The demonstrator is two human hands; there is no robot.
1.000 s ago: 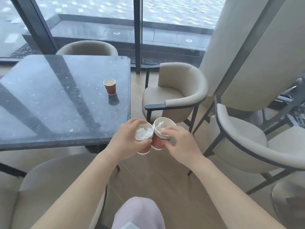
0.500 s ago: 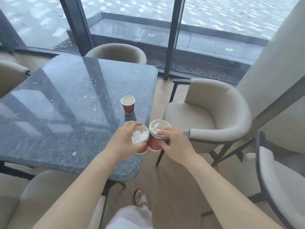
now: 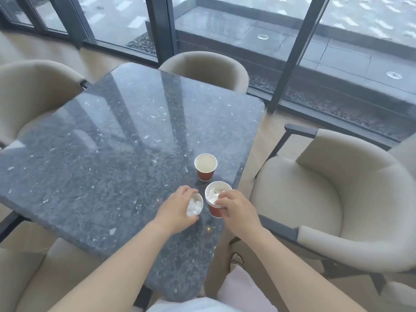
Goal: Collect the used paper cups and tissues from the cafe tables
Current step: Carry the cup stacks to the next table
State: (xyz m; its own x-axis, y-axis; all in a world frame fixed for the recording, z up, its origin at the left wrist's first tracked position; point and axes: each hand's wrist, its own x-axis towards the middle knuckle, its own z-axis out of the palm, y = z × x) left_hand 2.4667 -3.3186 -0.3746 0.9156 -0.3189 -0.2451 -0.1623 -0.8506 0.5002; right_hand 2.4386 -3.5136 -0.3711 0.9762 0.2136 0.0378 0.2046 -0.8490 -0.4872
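**Left hand and right hand both loaded, one cup yet to gather**

The left hand (image 3: 177,210) is curled round a small cup (image 3: 200,210) stuffed with crumpled tissue (image 3: 193,207), low over the near right part of the table (image 3: 112,143). Just beyond it, a lone cup (image 3: 205,167) stands upright on the stone, red outside, pale inside, and nothing in it that I can make out. To the right, the right hand (image 3: 236,210) pinches a stack of cups (image 3: 215,211) at the rim, with more tissue poking out of the top one. The two held loads sit side by side and nearly touch. I can't tell whether they rest on the tabletop or hang just above it.

The collecting looks well along here, since the lone cup is the only litter I can see on this table. With both hands full, the next move probably calls for freeing one, perhaps by dropping the small cup into the stack. Then the freed hand can reach forward for the lone cup. The reach is short and nothing lies between.

Around the table are a padded chair on the left (image 3: 29,91), another at the far side (image 3: 207,68) and an armchair on the right (image 3: 337,199). The armchair's dark arm runs close behind the right wrist, so the elbow has little room to swing back.
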